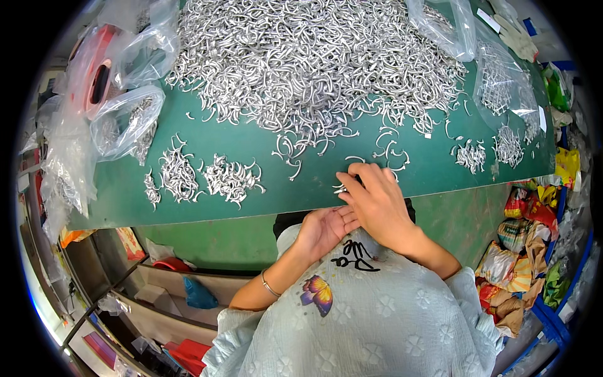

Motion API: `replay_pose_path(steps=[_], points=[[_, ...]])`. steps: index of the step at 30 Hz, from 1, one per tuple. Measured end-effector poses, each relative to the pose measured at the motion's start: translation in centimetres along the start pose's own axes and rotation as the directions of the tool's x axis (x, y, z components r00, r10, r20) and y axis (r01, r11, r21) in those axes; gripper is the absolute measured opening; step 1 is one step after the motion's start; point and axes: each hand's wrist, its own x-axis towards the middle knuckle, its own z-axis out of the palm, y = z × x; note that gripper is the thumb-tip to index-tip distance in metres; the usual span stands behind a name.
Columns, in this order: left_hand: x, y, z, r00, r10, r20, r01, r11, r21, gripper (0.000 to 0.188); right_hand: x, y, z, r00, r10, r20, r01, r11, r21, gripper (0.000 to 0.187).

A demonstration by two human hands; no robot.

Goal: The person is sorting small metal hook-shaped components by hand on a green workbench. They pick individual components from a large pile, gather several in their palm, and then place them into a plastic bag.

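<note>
My right hand (pixel 377 204) is at the near edge of the table, its fingers curled and its thumb bent in. A few small curved metal pieces (pixel 339 188) show between the thumb and fingertips; the curled fingers hide any others. Just below the table edge, my left hand (pixel 323 231) is palm up with its fingers stretched toward the right hand, and nothing shows in its palm. Loose curved metal pieces (pixel 389 151) lie beyond the right hand. Farther back, a large heap of similar silvery pieces (pixel 314 63) spreads over the green table (pixel 276 210).
Small piles of metal parts lie at the left (pixel 231 179) and right (pixel 471 156) of the table. Clear plastic bags (pixel 129 122) and a red-pink container (pixel 97 78) stand at the far left. Another bag (pixel 502 88) holds parts at the right. Colourful packages (pixel 509 264) fill the right side.
</note>
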Motion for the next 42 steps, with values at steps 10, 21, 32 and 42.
replay_pose_path(steps=[10, 21, 32, 42], points=[[-0.5, 0.0, -1.6, 0.995, -0.073, -0.071, 0.07, 0.996, -0.046, 0.025, -3.2, 0.8, -0.2, 0.955, -0.262, 0.139, 0.204, 0.92, 0.334, 0.023], [-0.5, 0.6, 9.4, 0.86, 0.335, 0.384, -0.449, 0.141, 0.882, 0.025, -1.7, -2.0, 0.4, 0.844, 0.427, 0.323, -0.16, -0.374, 0.913, 0.054], [1.0, 0.5, 10.7, 0.42, 0.295, 0.858, -0.684, -0.519, 0.513, 0.027, -0.8, 3.2, -2.7, 0.755, 0.421, 0.502, -0.041, -0.734, 0.678, 0.023], [0.6, 3.2, 8.0, 0.527, 0.507, 0.682, -0.416, -0.546, 0.727, 0.027, -3.7, 15.4, -11.0, 0.53, 0.677, -0.511, -0.294, 0.711, 0.638, 0.027]])
